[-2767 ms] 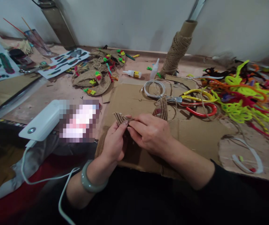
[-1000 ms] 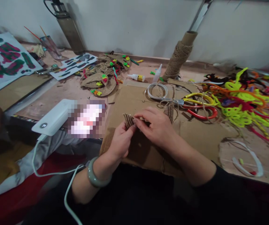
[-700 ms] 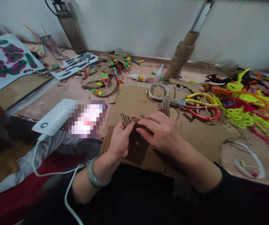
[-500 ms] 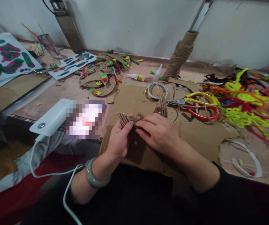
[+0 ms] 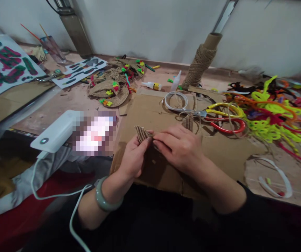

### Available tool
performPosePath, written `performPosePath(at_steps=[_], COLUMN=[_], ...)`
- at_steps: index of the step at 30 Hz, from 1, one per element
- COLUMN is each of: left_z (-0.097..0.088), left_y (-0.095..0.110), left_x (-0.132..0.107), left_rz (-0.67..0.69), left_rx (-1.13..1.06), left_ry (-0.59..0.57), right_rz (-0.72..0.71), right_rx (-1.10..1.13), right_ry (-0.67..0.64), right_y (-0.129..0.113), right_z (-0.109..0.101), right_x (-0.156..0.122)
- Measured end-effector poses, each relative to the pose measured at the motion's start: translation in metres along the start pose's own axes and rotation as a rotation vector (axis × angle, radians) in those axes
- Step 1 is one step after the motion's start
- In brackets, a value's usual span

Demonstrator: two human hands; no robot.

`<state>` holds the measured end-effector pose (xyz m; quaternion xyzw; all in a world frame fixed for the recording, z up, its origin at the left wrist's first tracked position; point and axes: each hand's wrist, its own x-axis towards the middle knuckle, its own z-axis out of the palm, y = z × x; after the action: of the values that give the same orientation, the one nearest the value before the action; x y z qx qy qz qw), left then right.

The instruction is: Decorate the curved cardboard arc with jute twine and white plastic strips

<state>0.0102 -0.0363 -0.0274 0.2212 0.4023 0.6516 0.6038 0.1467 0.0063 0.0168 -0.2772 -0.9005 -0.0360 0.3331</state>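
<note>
Gry wall (image 5: 145,31) bhnd pinkish tbl (image 5: 69,99); dim lt.

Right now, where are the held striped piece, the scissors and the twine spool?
Held striped piece (image 5: 141,133): head view, its ridged face.
Scissors (image 5: 221,104): head view, yellow handle.
Twine spool (image 5: 201,64): head view, wound twine.

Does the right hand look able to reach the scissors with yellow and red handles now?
Probably yes: the scissors lie on the cardboard near the right hand, with nothing large covering them, though the hand seems busy at the striped piece.
</note>
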Motion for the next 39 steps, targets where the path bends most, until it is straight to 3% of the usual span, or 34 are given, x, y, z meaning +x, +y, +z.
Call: performPosePath(at_steps=[3,8,16,22,28,39], left_z=[0.001,0.001,-0.001,-0.001,0.002,0.004], left_y=[0.000,-0.001,-0.002,0.002,0.008,0.009], left_x=[-0.001,0.000,0.000,0.002,0.003,0.003], left_rz=[-0.018,0.019,0.008,-0.002,-0.005,-0.014], left_rx=[0.024,0.057,0.092,-0.028,-0.080,-0.062], left_ry=[-0.060,-0.100,-0.109,-0.025,0.069,0.094], right_rz=[0.059,0.132,0.175,0.111,-0.071,-0.109], right_rx=[-0.013,-0.001,0.039,0.058,-0.001,-0.087], right_ry=[0.017,-0.101,-0.143,0.008,-0.166,-0.207], right_y=[0.001,0.001,0.001,0.004,0.003,0.003], right_z=[-0.001,0.005,0.010,-0.004,-0.007,-0.004], right_x=[0.007,0.016,0.016,0.007,-0.005,-0.007])
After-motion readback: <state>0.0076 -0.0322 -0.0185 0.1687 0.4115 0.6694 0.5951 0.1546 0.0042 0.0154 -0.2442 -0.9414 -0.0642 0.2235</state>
